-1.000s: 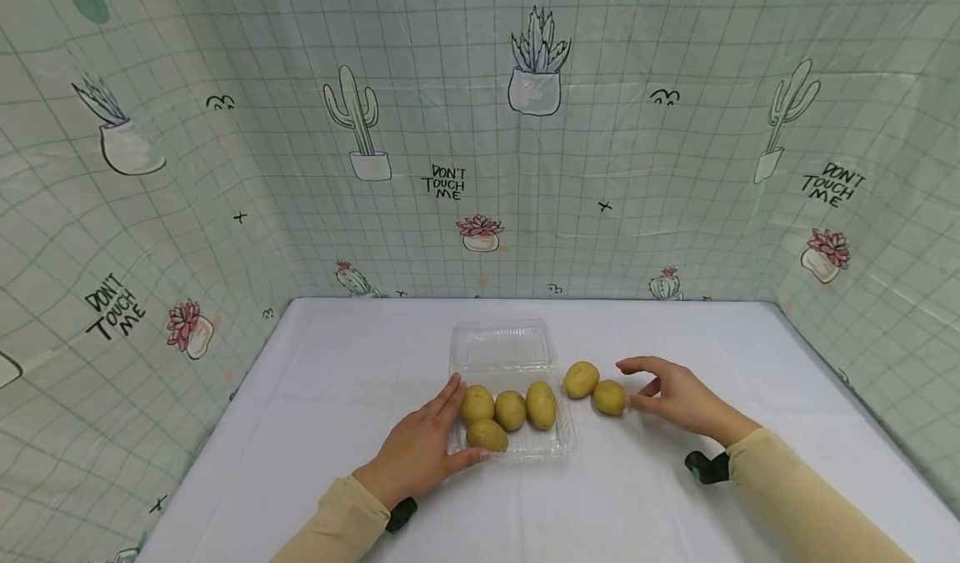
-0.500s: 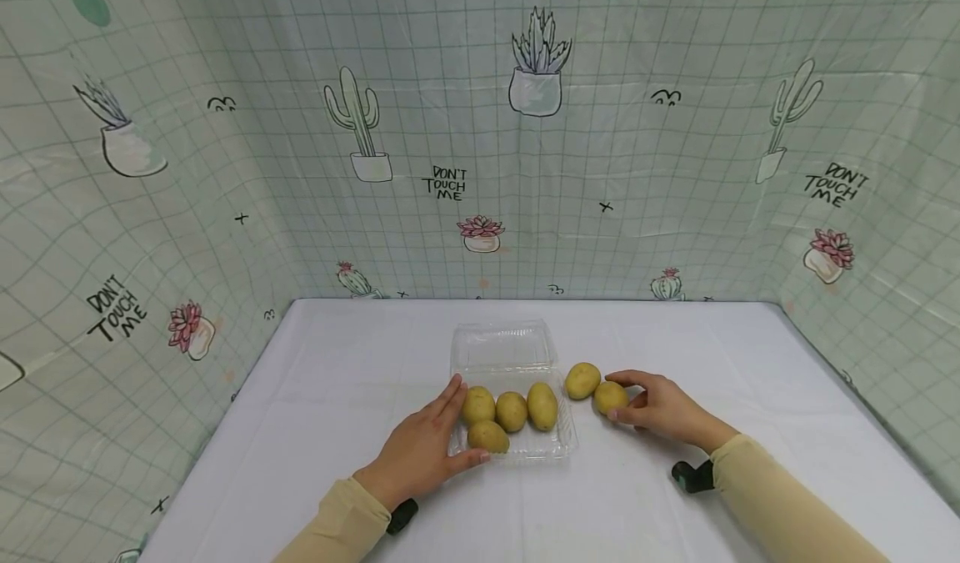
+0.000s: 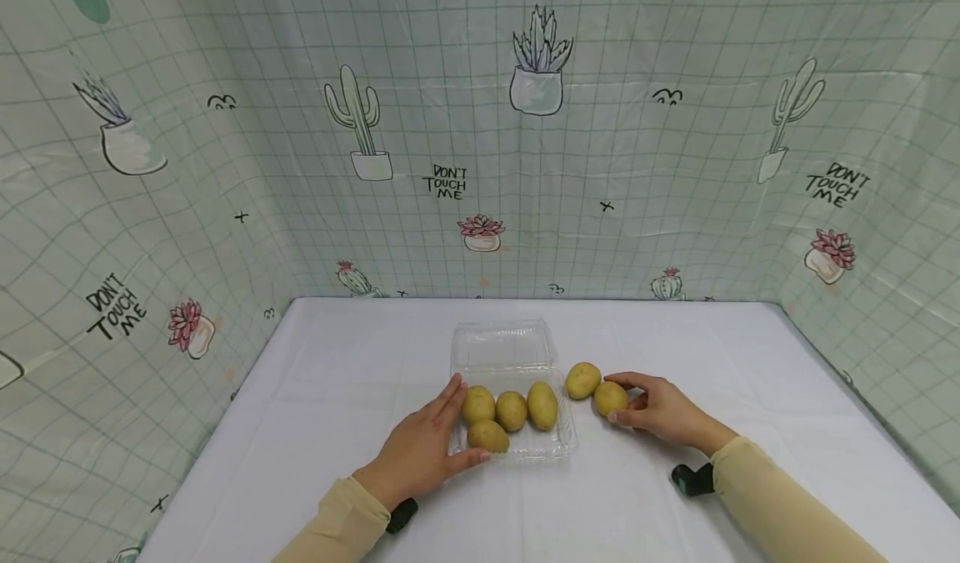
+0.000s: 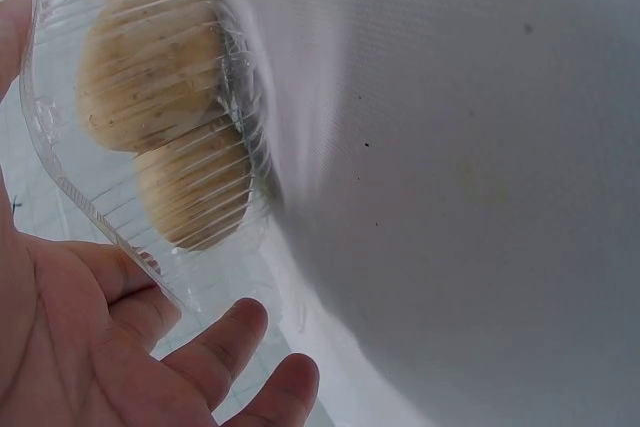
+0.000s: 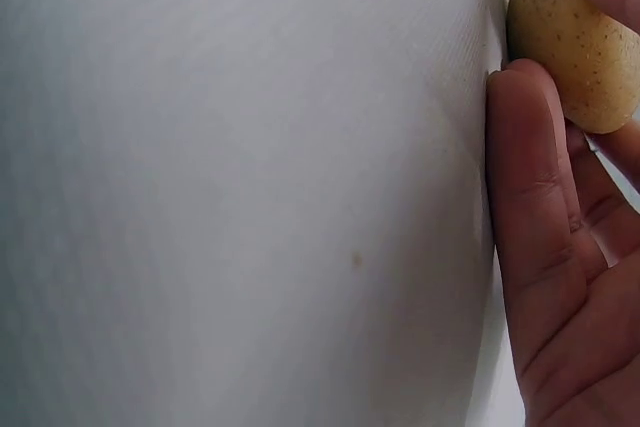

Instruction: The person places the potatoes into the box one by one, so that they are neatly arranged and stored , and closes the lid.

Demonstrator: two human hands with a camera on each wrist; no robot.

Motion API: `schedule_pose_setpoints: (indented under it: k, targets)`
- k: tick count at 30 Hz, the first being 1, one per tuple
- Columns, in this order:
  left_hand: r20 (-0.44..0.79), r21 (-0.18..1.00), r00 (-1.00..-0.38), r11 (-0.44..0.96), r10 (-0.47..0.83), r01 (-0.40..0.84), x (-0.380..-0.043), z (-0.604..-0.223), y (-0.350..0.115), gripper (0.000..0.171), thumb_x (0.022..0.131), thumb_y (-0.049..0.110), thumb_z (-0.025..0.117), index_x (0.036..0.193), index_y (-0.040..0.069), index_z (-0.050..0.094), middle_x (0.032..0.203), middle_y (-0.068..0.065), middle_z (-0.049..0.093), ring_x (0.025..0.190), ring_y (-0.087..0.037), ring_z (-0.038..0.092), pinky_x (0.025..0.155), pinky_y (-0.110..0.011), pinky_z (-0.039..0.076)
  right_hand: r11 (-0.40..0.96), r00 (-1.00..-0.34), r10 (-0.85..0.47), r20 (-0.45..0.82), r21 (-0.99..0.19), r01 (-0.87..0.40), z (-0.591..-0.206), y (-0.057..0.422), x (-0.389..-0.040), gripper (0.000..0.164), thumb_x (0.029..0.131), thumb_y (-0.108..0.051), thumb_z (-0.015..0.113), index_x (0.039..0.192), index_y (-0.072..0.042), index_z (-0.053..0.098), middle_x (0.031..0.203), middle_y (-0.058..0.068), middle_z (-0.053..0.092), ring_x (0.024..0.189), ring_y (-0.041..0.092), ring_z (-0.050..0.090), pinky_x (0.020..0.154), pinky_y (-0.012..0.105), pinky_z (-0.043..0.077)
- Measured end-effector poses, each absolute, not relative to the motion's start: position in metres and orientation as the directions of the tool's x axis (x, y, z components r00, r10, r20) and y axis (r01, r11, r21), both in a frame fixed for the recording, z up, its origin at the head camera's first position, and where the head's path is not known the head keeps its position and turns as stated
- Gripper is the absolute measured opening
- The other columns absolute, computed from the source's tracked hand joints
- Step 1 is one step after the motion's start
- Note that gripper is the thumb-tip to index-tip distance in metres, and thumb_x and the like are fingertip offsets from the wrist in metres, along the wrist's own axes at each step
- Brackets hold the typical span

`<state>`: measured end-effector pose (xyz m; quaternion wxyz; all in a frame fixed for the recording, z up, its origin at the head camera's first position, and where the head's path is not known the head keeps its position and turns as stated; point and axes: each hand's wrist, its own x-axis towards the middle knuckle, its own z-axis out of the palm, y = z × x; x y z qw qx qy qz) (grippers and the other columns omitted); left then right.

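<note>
A clear plastic clamshell box (image 3: 531,448) lies with its lid (image 3: 504,346) folded back, and several yellow potatoes (image 3: 512,411) sit inside. My left hand (image 3: 415,454) rests along the box's left side, fingers extended and thumb at the front rim. Through the ribbed wall, the left wrist view shows potatoes (image 4: 150,77) beside that hand. To the right of the box, my right hand (image 3: 666,413) holds a small potato (image 3: 611,399) between thumb and fingers, low at the tablecloth. Another loose potato (image 3: 582,380) lies between it and the box. In the right wrist view, speckled skin shows on the held potato (image 5: 570,42).
A white cloth (image 3: 337,363) covers the table. Behind and at both sides hangs a grid-patterned curtain (image 3: 600,146) printed with cacti. Dark wrist devices (image 3: 693,480) show under both sleeves.
My right hand has moved left onto the nearer loose potato and its thumb and fingers have closed around it. My left hand and the box stay where they were.
</note>
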<state>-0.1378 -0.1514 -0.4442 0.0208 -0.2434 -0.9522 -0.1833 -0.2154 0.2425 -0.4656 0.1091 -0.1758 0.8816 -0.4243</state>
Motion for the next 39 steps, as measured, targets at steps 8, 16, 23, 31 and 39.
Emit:
schedule_pose_setpoints:
  k: [8, 16, 23, 31, 39]
  targets:
    - [0.131, 0.341, -0.881, 0.814, 0.454, 0.470, -0.1379, -0.4441, -0.1511, 0.099, 0.092, 0.069, 0.053, 0.155, -0.003, 0.029, 0.162, -0.015, 0.021, 0.142, -0.033, 0.035, 0.107, -0.047, 0.040, 0.578, -0.906, -0.422, -0.029, -0.779, -0.244, -0.4673, 0.2435, -0.2159, 0.060, 0.086, -0.027, 0.081, 0.137, -0.007, 0.056, 0.114, 0.014, 0.059, 0.071, 0.018, 0.061, 0.059, 0.027, 0.051]
    - [0.127, 0.339, -0.879, 0.813, 0.459, 0.473, -0.1378, -0.4441, -0.1516, 0.098, 0.092, 0.069, 0.053, 0.155, -0.003, 0.028, 0.163, -0.016, 0.020, 0.142, -0.034, 0.034, 0.107, -0.047, 0.039, 0.576, -0.903, -0.428, -0.039, -0.782, -0.240, -0.4674, 0.2436, -0.2160, 0.061, 0.086, -0.027, 0.081, 0.137, -0.006, 0.055, 0.100, 0.008, 0.064, 0.072, 0.019, 0.061, 0.060, 0.028, 0.052]
    - [0.137, 0.323, -0.876, 0.815, 0.463, 0.481, -0.1391, -0.4461, -0.1518, 0.099, 0.092, 0.069, 0.051, 0.155, -0.004, 0.028, 0.162, -0.017, 0.021, 0.142, -0.034, 0.034, 0.107, -0.047, 0.039, 0.572, -0.904, -0.426, -0.031, -0.783, -0.243, -0.4666, 0.2427, -0.2154, 0.060, 0.086, -0.027, 0.081, 0.137, -0.007, 0.056, 0.103, 0.009, 0.063, 0.073, 0.020, 0.061, 0.060, 0.028, 0.052]
    - [0.138, 0.315, -0.876, 0.818, 0.463, 0.482, -0.1397, -0.4473, -0.1521, 0.099, 0.092, 0.070, 0.051, 0.155, -0.004, 0.028, 0.163, -0.016, 0.020, 0.142, -0.034, 0.034, 0.107, -0.046, 0.040, 0.575, -0.903, -0.429, -0.024, -0.778, -0.253, -0.4657, 0.2417, -0.2144, 0.060, 0.086, -0.026, 0.082, 0.137, -0.007, 0.056, 0.105, 0.010, 0.063, 0.073, 0.019, 0.061, 0.060, 0.028, 0.052]
    - [0.147, 0.331, -0.877, 0.812, 0.458, 0.480, -0.1378, -0.4450, -0.1511, 0.098, 0.092, 0.067, 0.055, 0.154, -0.004, 0.029, 0.161, -0.017, 0.023, 0.140, -0.035, 0.037, 0.106, -0.047, 0.040, 0.592, -0.911, -0.412, -0.001, -0.761, -0.266, -0.4644, 0.2395, -0.2124, 0.059, 0.083, -0.025, 0.083, 0.134, -0.008, 0.058, 0.120, 0.015, 0.058, 0.078, 0.020, 0.061, 0.061, 0.029, 0.053]
